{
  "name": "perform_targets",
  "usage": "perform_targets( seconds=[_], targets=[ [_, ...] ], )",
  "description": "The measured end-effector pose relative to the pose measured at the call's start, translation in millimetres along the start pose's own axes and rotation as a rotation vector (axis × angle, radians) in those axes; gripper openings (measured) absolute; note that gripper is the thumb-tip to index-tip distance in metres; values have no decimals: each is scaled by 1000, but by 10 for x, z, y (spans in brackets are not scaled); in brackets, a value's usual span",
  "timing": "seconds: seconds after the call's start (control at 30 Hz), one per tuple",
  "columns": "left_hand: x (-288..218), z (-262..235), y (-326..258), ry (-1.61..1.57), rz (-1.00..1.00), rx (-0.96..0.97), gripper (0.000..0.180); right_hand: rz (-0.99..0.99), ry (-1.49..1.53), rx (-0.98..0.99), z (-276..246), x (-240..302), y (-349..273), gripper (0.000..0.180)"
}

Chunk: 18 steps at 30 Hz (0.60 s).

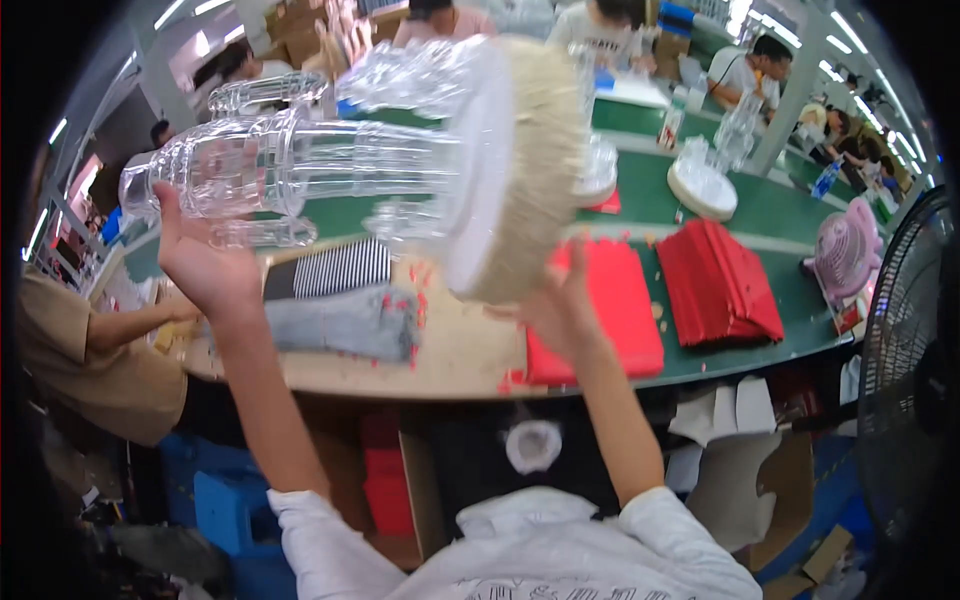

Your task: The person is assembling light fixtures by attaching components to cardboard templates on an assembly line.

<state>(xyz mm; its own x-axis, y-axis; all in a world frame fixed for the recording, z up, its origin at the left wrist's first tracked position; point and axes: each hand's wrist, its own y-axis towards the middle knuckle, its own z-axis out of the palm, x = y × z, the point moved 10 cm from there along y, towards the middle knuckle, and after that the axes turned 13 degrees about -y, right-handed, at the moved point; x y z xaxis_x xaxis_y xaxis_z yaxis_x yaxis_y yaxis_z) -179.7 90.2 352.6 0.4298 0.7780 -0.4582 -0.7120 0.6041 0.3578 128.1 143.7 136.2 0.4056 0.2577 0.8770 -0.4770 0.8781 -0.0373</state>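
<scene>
A large clear, ribbed plastic column (pixel 370 160) is held up sideways over the table. At its right end is a wide round white base (pixel 485 170) with a cream, rough-looking edge (pixel 535 170), blurred by motion. My left hand (pixel 210 260) grips the column's narrow left end from below, thumb up along its side. My right hand (pixel 560 310) supports the base's lower edge, with its thumb up beside the edge and its fingers partly blurred. Below lie a stack of red sheets (pixel 600 320) and a grey folded cloth-like piece (pixel 340 325).
Another red stack (pixel 720 285) lies right, near a pink fan (pixel 845 250) and a large black fan (pixel 905 370). More clear columns on white bases (pixel 703 190) stand on the green table (pixel 640 220). A co-worker's arm (pixel 130 325) reaches in at left. Several people work beyond.
</scene>
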Motion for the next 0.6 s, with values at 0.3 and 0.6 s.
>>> perform_targets(
  seconds=[0.3,0.6],
  targets=[
    [1476,-1559,-3221,-273,-904,-284,56,-134,76,-451,-562,-597,-3202,80],
    [2365,-2642,-5530,-117,-1581,-576,62,-116,-423,-875,-1555,-409,-3500,58]
  ],
)
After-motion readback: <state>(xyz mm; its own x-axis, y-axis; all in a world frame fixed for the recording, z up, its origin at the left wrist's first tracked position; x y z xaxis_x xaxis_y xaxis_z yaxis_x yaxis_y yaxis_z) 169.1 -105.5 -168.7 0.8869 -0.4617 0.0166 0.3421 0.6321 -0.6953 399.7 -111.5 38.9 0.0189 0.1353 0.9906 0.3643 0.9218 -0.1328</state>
